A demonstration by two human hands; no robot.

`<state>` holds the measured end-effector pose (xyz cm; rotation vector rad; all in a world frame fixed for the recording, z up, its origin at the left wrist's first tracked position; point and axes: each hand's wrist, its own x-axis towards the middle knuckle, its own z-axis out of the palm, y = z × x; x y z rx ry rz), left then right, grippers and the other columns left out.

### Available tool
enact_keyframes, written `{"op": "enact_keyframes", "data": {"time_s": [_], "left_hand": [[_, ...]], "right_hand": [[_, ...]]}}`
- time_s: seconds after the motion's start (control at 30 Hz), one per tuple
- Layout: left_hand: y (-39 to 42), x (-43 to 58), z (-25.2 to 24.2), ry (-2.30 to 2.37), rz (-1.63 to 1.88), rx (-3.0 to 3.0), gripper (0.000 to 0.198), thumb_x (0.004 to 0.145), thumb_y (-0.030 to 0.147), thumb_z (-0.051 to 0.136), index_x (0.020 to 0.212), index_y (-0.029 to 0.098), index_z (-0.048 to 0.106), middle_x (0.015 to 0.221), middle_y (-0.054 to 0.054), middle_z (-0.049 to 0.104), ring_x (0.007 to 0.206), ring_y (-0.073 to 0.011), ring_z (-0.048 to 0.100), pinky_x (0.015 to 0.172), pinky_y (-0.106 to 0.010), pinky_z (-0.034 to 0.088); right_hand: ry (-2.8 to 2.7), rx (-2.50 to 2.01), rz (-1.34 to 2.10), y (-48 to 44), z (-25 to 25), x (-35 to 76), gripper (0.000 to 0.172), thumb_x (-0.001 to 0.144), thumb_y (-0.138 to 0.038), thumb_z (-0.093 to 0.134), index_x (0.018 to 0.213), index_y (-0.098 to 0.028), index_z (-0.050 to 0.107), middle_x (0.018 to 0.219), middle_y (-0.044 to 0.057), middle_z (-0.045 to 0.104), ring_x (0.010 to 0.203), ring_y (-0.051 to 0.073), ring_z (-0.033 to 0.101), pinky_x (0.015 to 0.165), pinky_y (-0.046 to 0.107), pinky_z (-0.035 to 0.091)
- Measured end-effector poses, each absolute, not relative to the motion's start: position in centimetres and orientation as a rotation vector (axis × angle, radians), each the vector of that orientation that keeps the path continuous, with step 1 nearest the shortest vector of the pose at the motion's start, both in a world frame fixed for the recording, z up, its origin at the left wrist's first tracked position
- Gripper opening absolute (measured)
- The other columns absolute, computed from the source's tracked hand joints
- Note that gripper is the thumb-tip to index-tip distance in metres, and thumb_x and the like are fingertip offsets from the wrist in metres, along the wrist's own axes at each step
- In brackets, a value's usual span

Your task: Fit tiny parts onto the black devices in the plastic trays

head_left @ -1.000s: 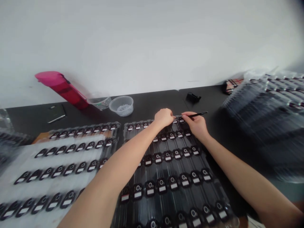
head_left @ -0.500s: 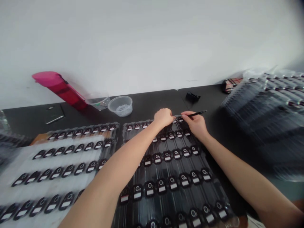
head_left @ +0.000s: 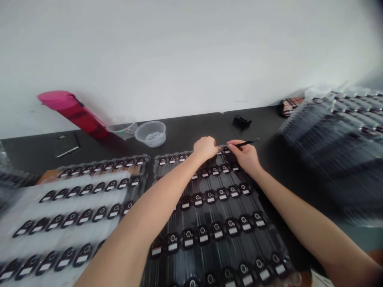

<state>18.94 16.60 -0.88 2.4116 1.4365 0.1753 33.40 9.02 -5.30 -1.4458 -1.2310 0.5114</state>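
Head view: the left hand (head_left: 205, 148) lay curled at the far edge of a black plastic tray (head_left: 167, 156), its grip closed too far over to tell whether it held anything. Just beside it, the right hand (head_left: 245, 156) kept a narrow grip on a slim black pen (head_left: 247, 144), right over the far row of small black labelled devices (head_left: 222, 194) seated in that tray. To the left, a second tray (head_left: 140, 160) of similar devices sat on a white sheet (head_left: 74, 199). Beyond, the dark table (head_left: 191, 127) carried a clear plastic tub (head_left: 150, 134) of small white parts, a pink-capped bottle (head_left: 72, 113), and a phone (head_left: 66, 144). Blurred stacked trays (head_left: 338, 135) rose at right.
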Motion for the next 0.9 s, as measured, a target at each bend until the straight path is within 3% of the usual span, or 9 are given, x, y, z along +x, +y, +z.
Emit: {"op": "enact_keyframes", "data": {"time_s": [0.6, 0.9], "left_hand": [[16.4, 19.2, -1.1, 1.463, 0.192, 2.453, 0.031, 0.072, 0.045, 0.061, 0.086, 0.020, 0.071, 0.093, -0.010, 0.070, 0.089, -0.0262, 0.064, 0.074, -0.033, 0.049], [16.4, 19.3, -0.9, 1.481, 0.177, 2.427, 0.030, 0.071, 0.045, 0.062, 0.085, 0.020, 0.071, 0.092, -0.010, 0.070, 0.088, -0.0260, 0.063, 0.073, -0.033, 0.048]], "right_hand": [[-1.237, -1.449, 0.513, 9.0, -5.3, 33.4, 0.022, 0.076, -0.036, 0.063, 0.086, -0.017, 0.070, 0.088, 0.005, 0.072, 0.081, 0.019, 0.064, 0.078, 0.034, 0.048], [-1.030, -1.336, 0.525, 8.6, -4.4, 33.6, 0.027, 0.072, -0.042, 0.068, 0.083, -0.017, 0.067, 0.082, 0.004, 0.069, 0.072, 0.016, 0.063, 0.071, 0.032, 0.051]]}}
